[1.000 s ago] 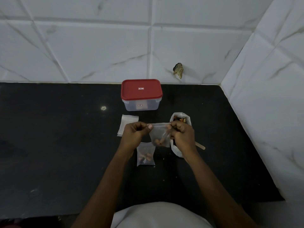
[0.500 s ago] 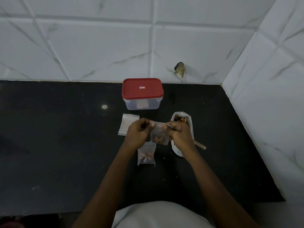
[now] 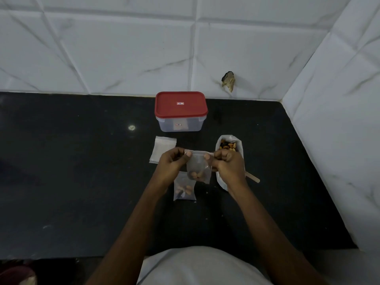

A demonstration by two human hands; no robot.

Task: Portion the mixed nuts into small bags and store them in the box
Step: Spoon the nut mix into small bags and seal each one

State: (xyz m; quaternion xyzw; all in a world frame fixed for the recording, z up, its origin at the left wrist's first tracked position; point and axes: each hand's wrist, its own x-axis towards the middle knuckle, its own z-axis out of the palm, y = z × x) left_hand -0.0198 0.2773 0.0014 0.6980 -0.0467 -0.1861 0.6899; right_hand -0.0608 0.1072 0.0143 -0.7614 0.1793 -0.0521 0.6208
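A small clear bag [image 3: 198, 167] with a few nuts at its bottom hangs above the black counter [image 3: 82, 171]. My left hand [image 3: 171, 163] pinches its top left corner and my right hand [image 3: 226, 163] pinches its top right corner. Below it, a second small bag with nuts [image 3: 184, 189] lies flat on the counter. A white pouch of mixed nuts [image 3: 228, 146] stands open just behind my right hand. The clear box with a red lid [image 3: 181, 111] sits closed near the wall. A stack of unfilled small bags [image 3: 162, 149] lies left of my hands.
A wooden stick [image 3: 251, 177] pokes out to the right from under my right wrist. White tiled walls bound the counter at the back and on the right [image 3: 339, 140]. A chipped spot [image 3: 227, 81] marks the back wall.
Both hands lifted the bag slightly and drew together along its top edge, then spread again to the corners; the bag's top strip now looks pressed flat.
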